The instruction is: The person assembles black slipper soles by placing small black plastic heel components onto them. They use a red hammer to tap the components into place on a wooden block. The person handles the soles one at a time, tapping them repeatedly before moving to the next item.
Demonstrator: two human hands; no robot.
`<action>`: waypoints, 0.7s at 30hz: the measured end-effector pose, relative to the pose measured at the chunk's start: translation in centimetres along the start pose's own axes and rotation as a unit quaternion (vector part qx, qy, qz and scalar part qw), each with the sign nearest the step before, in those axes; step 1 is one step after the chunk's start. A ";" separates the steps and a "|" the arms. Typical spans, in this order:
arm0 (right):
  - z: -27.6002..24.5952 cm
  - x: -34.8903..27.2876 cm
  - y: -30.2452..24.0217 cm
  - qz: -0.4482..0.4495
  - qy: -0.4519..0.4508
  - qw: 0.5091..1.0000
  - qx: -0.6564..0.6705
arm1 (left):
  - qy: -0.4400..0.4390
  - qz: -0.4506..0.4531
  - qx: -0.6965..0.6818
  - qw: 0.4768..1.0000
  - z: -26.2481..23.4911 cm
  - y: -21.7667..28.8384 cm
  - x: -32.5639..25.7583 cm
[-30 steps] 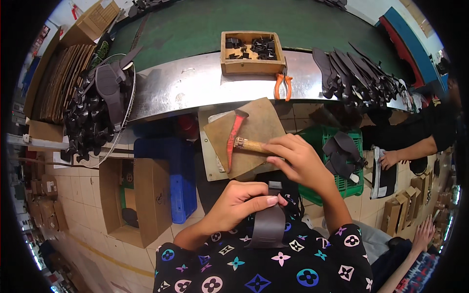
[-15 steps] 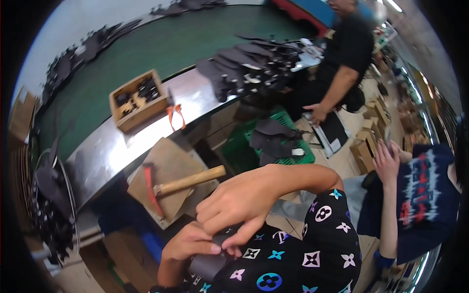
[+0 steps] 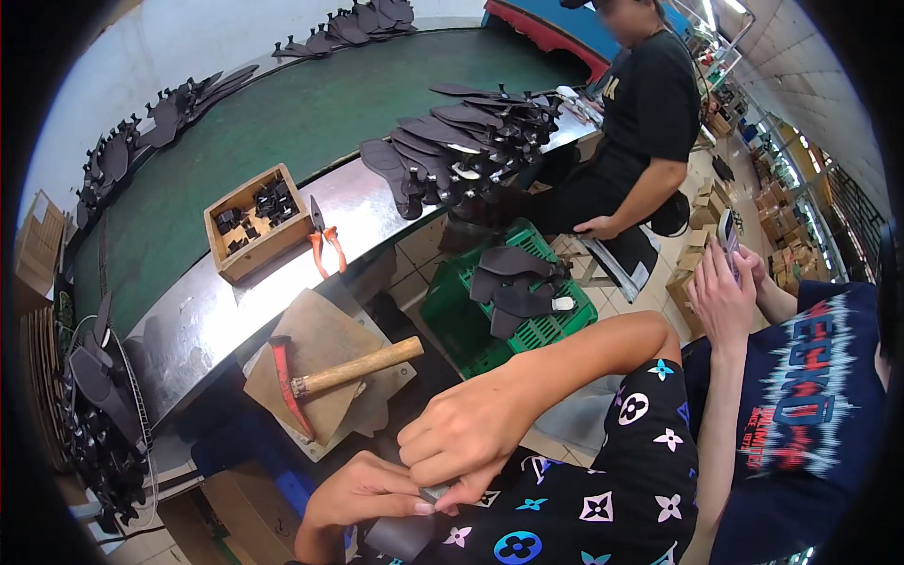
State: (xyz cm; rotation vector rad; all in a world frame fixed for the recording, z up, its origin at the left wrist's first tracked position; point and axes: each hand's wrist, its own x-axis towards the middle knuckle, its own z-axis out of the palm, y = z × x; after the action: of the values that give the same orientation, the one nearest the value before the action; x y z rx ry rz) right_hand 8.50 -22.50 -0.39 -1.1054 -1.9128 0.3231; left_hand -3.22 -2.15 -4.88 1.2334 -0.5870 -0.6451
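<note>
Close to my body, my left hand (image 3: 363, 492) grips a dark grey sole (image 3: 400, 537), its thumb pressed on the upper end. From above, my right hand (image 3: 476, 424) closes over that same end, with finger and thumb pinching at a small grey part that is mostly hidden. Just beyond my hands lies a hammer (image 3: 358, 365) with a red head and wooden handle. It rests on a tan sheet (image 3: 325, 325) over a pale slab. Orange-handled pliers (image 3: 327, 247) sit on the metal table edge beside a wooden box (image 3: 266, 250) of small black parts.
Dark soles (image 3: 443, 141) are heaped on the long green-topped table (image 3: 282, 122), with more along its far side. A green crate (image 3: 452, 325) holding several soles stands on the floor. A person in black (image 3: 650, 113) sits beyond; another person's hands (image 3: 725, 292) hold a phone at right.
My view has shifted slightly. Both hands stay together on the sole, with my right hand a little lower and further right. The neighbour's phone and hands have come more into view.
</note>
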 end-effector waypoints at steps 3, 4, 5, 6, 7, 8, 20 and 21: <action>0.9 -0.2 0.8 -0.013 0.005 1.000 -0.004 | 0.046 -0.035 0.061 0.996 1.0 2.1 -0.7; 1.0 0.1 1.3 -0.016 -0.002 1.000 -0.005 | 0.063 -0.052 0.058 0.995 1.2 1.8 -1.3; 0.8 0.3 1.6 -0.023 -0.008 1.000 -0.006 | 0.097 -0.058 0.064 0.992 1.5 1.5 -1.7; 0.3 0.3 1.5 -0.010 -0.029 0.999 -0.008 | 0.129 -0.070 0.072 0.987 1.8 1.4 -1.8; -0.2 0.1 1.7 -0.002 -0.029 0.999 -0.020 | 0.160 -0.082 0.080 0.980 1.8 1.5 -1.5; -0.5 0.5 2.2 0.000 -0.036 0.999 -0.027 | 0.180 -0.056 0.097 0.977 2.3 2.5 -0.7; -0.7 -9.6 5.7 0.366 0.416 0.827 -0.097 | 0.808 0.238 0.241 0.482 -8.4 3.9 -6.2; 0.1 -11.1 6.6 0.394 0.468 0.788 -0.072 | 0.823 0.257 0.259 0.435 -10.2 3.9 -7.5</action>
State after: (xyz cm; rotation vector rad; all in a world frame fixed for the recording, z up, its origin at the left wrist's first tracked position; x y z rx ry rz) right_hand 14.64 -27.59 -10.52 -1.7130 -0.5407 0.0274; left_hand -0.54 10.84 -3.88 1.4842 0.6483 1.4470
